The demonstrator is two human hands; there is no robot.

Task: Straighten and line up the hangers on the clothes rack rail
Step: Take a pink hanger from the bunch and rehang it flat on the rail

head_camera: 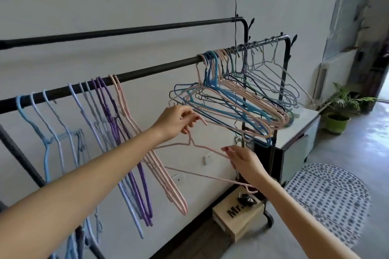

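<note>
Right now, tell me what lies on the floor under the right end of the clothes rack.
A cardboard box printed "Mr." sits there, with a small dark thing on top. The right hand and forearm cover what lies behind it.

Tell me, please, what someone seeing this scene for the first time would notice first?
Most striking is the pink hanger held off the rail in mid-frame: the left hand pinches its hook, the right hand holds its shoulder. Behind it, the lower rail carries a tangled bunch of hangers at right and neat hanging rows at left.
</note>
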